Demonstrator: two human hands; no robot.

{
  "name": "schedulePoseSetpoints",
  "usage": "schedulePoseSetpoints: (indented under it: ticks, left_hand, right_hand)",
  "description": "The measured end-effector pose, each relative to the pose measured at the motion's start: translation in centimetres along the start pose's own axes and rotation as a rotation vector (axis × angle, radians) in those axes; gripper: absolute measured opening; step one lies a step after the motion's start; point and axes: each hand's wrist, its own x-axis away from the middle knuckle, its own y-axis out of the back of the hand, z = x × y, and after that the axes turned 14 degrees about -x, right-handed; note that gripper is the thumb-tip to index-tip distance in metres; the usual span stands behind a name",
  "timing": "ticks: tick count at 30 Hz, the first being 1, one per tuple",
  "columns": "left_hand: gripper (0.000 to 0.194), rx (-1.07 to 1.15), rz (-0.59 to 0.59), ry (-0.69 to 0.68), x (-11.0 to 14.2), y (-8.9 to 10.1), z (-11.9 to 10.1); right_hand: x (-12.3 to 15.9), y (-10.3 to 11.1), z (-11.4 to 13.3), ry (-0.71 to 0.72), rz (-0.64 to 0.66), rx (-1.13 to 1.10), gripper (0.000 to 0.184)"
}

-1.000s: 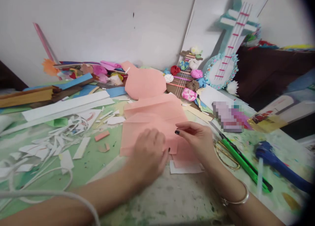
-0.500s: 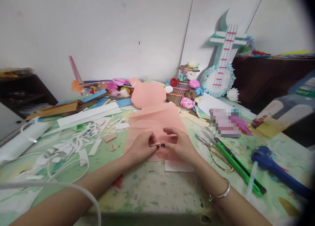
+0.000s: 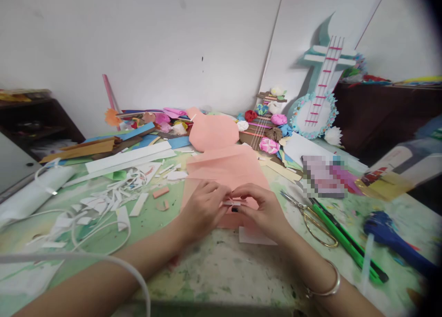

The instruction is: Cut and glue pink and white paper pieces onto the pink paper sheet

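Note:
Close together over the salmon-pink paper (image 3: 224, 162), my left hand (image 3: 203, 208) and my right hand (image 3: 264, 211) both have their fingers closed in a pinch. Between the fingertips is a small pale strip (image 3: 235, 202), whose material is too small to tell. Part of it is hidden by the fingers. A rounded pink shape (image 3: 214, 132) lies at the far end of the pink paper. Partly under my right hand, a white paper piece (image 3: 253, 236) sticks out from the pink paper's near edge.
To the right lie gold-handled scissors (image 3: 321, 229), a green box cutter (image 3: 348, 243), a blue glue gun (image 3: 383, 229) and a bottle (image 3: 397, 169). White paper scraps (image 3: 113, 197) and a white cable (image 3: 103, 257) spread on the left. A paper lute (image 3: 316, 109) leans at the back.
My hands have drawn closer together, and the right fingers now close on the strip. My view has shifted slightly, so everything sits a bit further right.

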Motion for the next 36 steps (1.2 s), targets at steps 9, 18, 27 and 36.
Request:
schedulePoseSetpoints:
  ticks: [9,18,27,36]
  left_hand:
    - [0.014,-0.131,-0.129,-0.173,0.0,0.9,0.3]
    - [0.015,-0.234,-0.239,-0.245,-0.2,1.1,0.3]
    - [0.011,-0.225,-0.209,-0.194,-0.1,1.1,0.7]
    - [0.002,0.193,-0.037,0.1,-0.1,0.2,0.6]
  right_hand:
    - [0.4,-0.5,1.2,0.246,0.046,0.131,0.013]
    - [0.6,0.2,1.2,0.046,-0.079,-0.291,0.006]
    - [0.7,2.1,1.9,0.162,-0.137,-0.531,0.017]
    - [0.3,0.7,1.4,0.11,0.103,0.084,0.016]
